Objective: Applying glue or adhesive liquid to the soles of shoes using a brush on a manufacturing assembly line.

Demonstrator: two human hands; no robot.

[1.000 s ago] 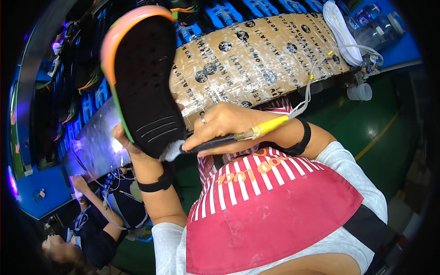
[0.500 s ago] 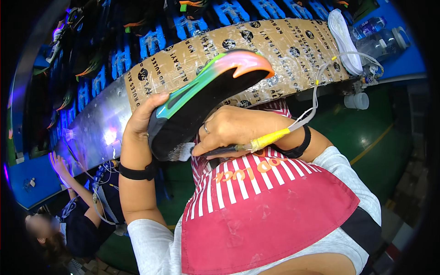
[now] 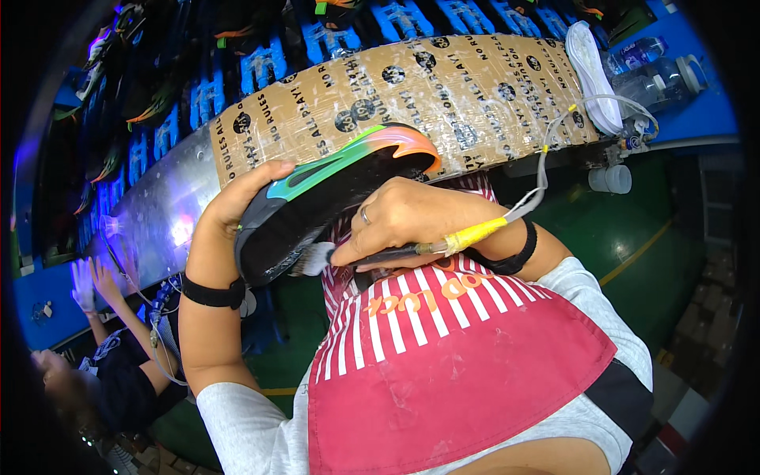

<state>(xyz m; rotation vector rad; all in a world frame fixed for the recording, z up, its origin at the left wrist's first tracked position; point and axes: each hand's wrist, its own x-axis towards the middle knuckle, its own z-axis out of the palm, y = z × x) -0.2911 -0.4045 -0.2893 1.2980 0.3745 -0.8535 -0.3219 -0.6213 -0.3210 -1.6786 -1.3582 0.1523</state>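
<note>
Shoe sole [image 3: 336, 184], green and orange at the side, held tilted in the air between the bench [image 3: 162, 186] and the apron [image 3: 459, 388].

The left hand [image 3: 249, 190] is closed around 1 end of the sole, so the far end seems unsupported; a loose hold could let it twist under pressure from the brush [image 3: 392, 255]. The right hand [image 3: 396, 218] pinches the brush's dark handle, bristles apparently touching the black face near its lower edge; slipping past that edge could mark the side wall or apron. The pale tube [image 3: 542, 170] behind the handle could snag and jerk the stroke.
</note>
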